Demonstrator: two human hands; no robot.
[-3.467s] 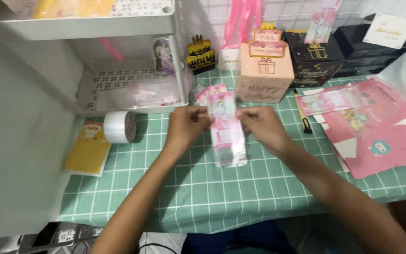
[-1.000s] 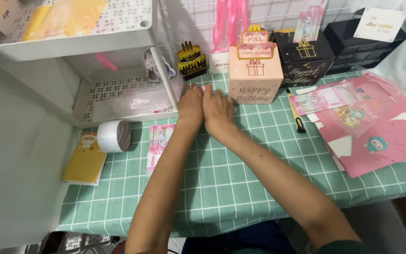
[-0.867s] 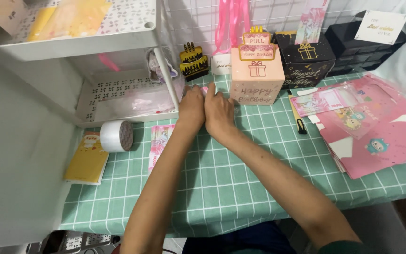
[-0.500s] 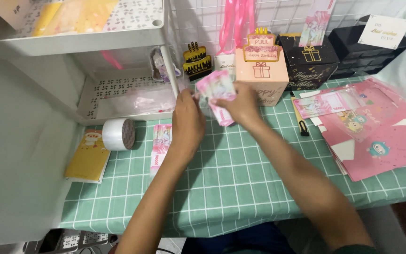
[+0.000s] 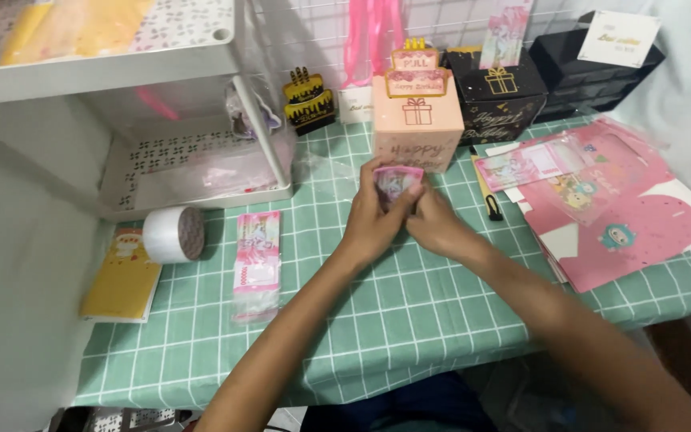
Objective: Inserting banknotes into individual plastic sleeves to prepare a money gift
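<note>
Nearest the camera, two bare forearms reach up from the bottom edge across a table covered in a green checked cloth (image 5: 409, 320). The left hand (image 5: 373, 220) and the right hand (image 5: 433, 224) meet just in front of a pink gift box (image 5: 417, 120), and between them they hold a small stack of pink printed slips (image 5: 397, 182), standing on edge and facing the camera. The left fingers are curled snugly round the stack's left side, thumb pressed against its front; the right fingers close on its lower right corner, though how they lie behind the slips cannot be told. To the left on the cloth, well apart from the hands, lies a second bundle of pink slips in a clear sleeve (image 5: 256, 264), lengthwise toward the camera. Further left sit a white tape roll (image 5: 172, 234) on its side and a flat yellow card (image 5: 124, 276) near the table edge. On the right, a spread of pink flat-packed cartons (image 5: 625, 216) lies fanned out, with a black pen (image 5: 489, 200) just beside it. Beyond the hands, the pink gift box stands upright, a black gift box (image 5: 499, 96) next to it, and a white perforated shelf unit (image 5: 185, 160) fills the far left.
</note>
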